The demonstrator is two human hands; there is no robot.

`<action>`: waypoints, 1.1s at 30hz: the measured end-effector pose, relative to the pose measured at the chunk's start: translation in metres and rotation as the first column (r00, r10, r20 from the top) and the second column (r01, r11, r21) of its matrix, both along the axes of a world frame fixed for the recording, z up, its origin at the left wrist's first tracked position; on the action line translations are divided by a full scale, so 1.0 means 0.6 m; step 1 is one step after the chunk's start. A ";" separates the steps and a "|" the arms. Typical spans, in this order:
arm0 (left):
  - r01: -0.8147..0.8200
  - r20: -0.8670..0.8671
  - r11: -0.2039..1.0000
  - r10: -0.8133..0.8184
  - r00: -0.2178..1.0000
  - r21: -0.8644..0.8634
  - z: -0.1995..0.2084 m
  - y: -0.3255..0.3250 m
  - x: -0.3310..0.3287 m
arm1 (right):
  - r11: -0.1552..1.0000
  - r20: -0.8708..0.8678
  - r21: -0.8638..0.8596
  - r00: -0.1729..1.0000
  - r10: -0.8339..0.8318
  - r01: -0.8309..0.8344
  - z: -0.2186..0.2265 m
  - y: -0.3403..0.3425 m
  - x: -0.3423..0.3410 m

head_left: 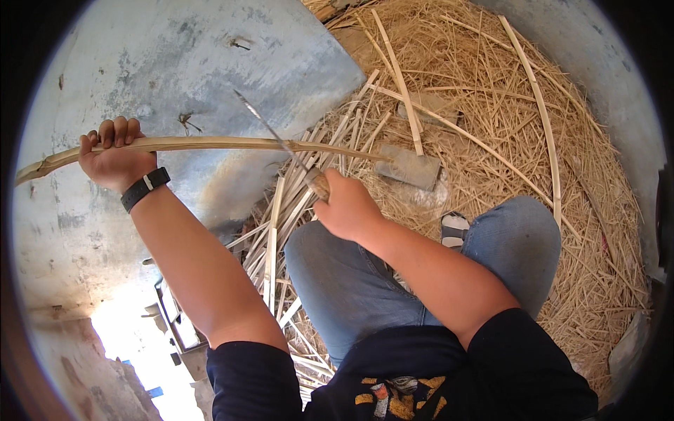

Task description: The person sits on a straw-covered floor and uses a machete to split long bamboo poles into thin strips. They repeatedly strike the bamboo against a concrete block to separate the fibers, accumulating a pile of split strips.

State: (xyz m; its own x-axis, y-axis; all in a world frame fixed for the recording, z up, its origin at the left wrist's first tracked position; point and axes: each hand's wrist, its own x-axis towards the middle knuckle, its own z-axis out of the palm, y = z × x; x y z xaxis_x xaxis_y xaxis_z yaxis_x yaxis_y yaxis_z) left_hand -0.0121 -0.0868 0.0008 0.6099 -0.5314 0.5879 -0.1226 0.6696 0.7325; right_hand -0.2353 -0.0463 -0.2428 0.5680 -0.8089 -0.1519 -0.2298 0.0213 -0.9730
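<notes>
"Where does the long, narrow wooden strip (217,143) run?"

"From the left hand (116,158) rightward, crossed in view by the thin metal knife (261,119) in the right hand (347,205), to the flat rectangular stone block (413,170)."

"And around that?"

"Loose, thin wood shavings (484,133) spread right of the block; straight wooden slats (272,245) lie between left forearm (184,245) and left knee (316,256)."

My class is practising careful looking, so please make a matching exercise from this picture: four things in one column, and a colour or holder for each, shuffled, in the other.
Things:
1. Knife
2. Wristband
3. Long strip
4. Jeans

Colours or holders:
A. Blue
B. Held in the left hand
C. Black
D. Held in the right hand

Right pairs: 1-D, 2-C, 3-B, 4-A
</notes>
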 end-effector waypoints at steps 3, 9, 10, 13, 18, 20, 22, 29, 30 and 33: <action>0.011 0.023 1.000 -0.011 1.000 0.013 -0.003 0.001 -0.016 | 0.987 0.054 -0.156 0.998 0.043 -0.034 0.053 0.004 -0.009; -0.115 0.035 0.993 0.114 0.993 0.031 0.007 -0.039 -0.051 | 0.982 -0.060 0.186 0.998 -0.021 0.032 -0.025 -0.031 -0.018; -0.102 0.027 0.994 0.102 0.994 0.024 0.013 -0.046 -0.051 | 0.993 -0.099 0.095 0.994 -0.054 0.063 -0.034 -0.045 -0.020; -0.088 0.005 0.995 0.088 0.996 0.048 0.006 -0.037 -0.023 | 0.997 -0.169 0.013 0.983 -0.077 0.080 -0.061 -0.041 -0.017; -0.014 0.018 1.000 0.014 1.000 0.024 0.004 -0.030 -0.035 | 1.000 0.109 -0.012 0.994 -0.003 0.005 0.018 -0.013 -0.014; 0.000 0.051 0.999 -0.002 0.999 0.032 0.010 -0.025 -0.036 | 0.995 0.042 -0.046 0.995 0.090 -0.088 0.052 -0.010 -0.010; -0.039 0.036 0.999 0.038 0.999 0.038 0.009 -0.028 -0.050 | 0.999 0.054 0.022 0.998 0.031 -0.032 0.015 -0.007 -0.004; -0.037 0.038 0.998 0.036 0.999 0.042 0.009 -0.029 -0.021 | 0.982 -0.251 0.157 0.966 -0.067 0.109 -0.149 -0.044 -0.020; -0.032 0.050 0.999 0.030 0.998 0.039 0.008 -0.025 -0.017 | 0.971 -0.229 0.224 0.973 -0.031 0.083 -0.130 -0.044 -0.021; -0.024 0.056 0.999 0.022 0.998 0.035 0.005 -0.023 -0.012 | 0.968 0.028 0.248 0.998 -0.057 0.048 -0.040 -0.018 -0.024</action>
State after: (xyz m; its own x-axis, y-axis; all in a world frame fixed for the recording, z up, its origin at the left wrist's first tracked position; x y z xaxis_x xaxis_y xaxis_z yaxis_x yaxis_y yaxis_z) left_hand -0.0194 -0.1008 0.0040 0.5893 -0.5387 0.6021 -0.1793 0.6395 0.7476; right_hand -0.2499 -0.0570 -0.2667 0.5341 -0.7777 -0.3315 -0.1879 0.2731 -0.9435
